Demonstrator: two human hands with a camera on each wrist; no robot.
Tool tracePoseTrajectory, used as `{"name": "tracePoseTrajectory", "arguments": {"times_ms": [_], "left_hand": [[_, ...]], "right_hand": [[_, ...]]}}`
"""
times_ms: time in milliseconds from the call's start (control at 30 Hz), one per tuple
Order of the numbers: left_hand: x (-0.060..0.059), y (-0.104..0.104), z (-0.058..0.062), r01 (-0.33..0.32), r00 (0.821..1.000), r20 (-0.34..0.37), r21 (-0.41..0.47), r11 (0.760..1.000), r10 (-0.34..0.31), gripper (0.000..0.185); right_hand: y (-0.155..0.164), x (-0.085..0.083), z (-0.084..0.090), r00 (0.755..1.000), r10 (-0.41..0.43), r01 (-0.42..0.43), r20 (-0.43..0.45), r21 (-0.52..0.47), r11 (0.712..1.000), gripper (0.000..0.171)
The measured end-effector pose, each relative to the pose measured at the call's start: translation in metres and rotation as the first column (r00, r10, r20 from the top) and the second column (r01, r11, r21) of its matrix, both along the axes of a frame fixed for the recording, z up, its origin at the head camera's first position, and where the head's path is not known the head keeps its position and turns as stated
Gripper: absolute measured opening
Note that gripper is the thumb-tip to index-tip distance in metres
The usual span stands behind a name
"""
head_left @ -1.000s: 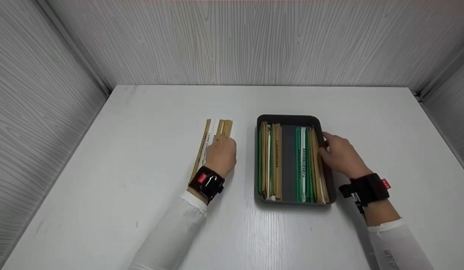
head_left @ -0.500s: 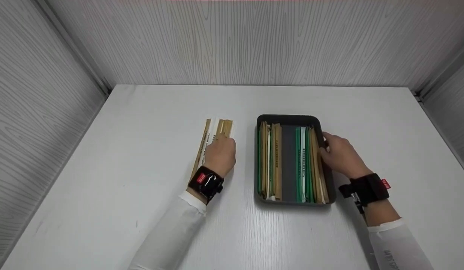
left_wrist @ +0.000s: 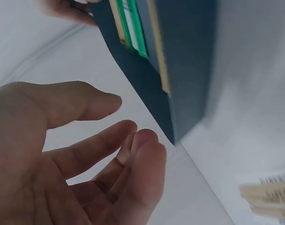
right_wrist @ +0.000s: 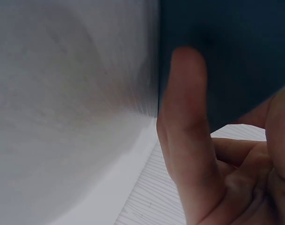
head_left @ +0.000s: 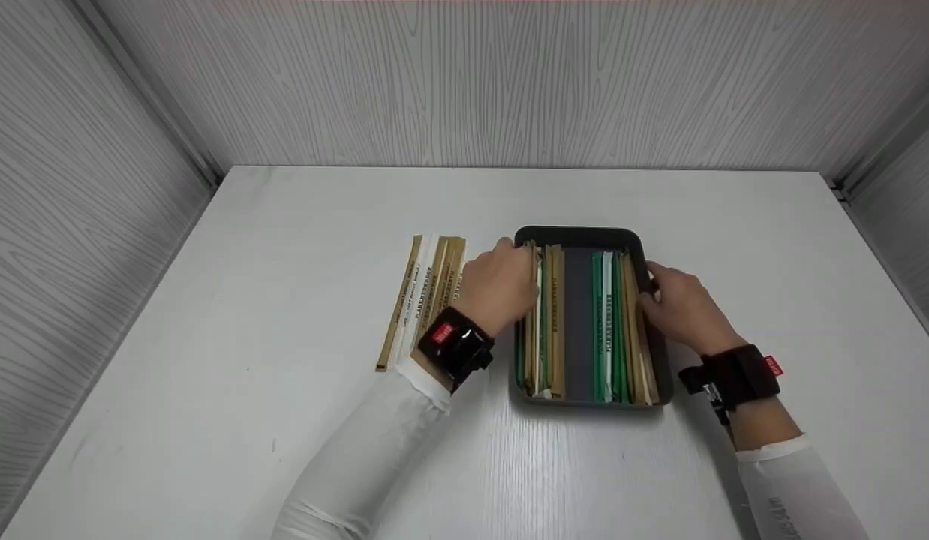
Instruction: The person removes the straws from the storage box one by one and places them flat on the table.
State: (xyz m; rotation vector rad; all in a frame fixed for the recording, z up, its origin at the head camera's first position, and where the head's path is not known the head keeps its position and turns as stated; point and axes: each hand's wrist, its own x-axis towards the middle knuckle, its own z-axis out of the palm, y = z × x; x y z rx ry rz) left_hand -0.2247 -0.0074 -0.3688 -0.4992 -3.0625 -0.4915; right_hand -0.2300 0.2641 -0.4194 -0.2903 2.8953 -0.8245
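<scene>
The dark tray (head_left: 654,375) sits mid-table, its upright packets (head_left: 556,322) running lengthwise away from the person. The right hand (head_left: 682,307) seems to steady the right wall. The left hand (head_left: 502,289), fingers loose and empty, hovers nearest the leftmost packets.

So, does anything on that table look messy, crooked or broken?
Nothing looks broken or spilled. The sleeves in the dark tray lie in two rows with a bare strip between. The small pile on the table leans slightly askew from the tray's edge.
</scene>
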Motion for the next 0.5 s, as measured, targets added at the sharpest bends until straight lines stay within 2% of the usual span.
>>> {"name": "tracePoseTrajectory", "arguments": {"times_ms": [133, 267, 367, 500], "left_hand": [[-0.002, 0.025, -0.001, 0.059, 0.998, 0.025, -0.039, 0.997, -0.058, 0.015], [-0.005, 0.042, -0.01, 0.105, 0.992, 0.09, -0.146, 0.984, -0.093, 0.026], [-0.006, 0.05, -0.018, 0.127, 0.988, 0.118, -0.253, 0.959, -0.1, 0.034], [-0.008, 0.056, -0.025, 0.13, 0.99, 0.107, -0.37, 0.92, -0.097, 0.026]], "right_hand": [[0.0, 0.0, 0.001, 1.0, -0.004, 0.004, -0.008, 0.007, 1.0, 0.054], [-0.001, -0.001, 0.0, 1.0, -0.006, 0.006, -0.005, 0.004, 1.0, 0.052], [-0.001, -0.002, 0.0, 1.0, -0.01, 0.01, 0.007, -0.005, 1.0, 0.051], [0.0, -0.002, -0.001, 1.0, -0.012, 0.012, 0.005, -0.011, 1.0, 0.05]]}}
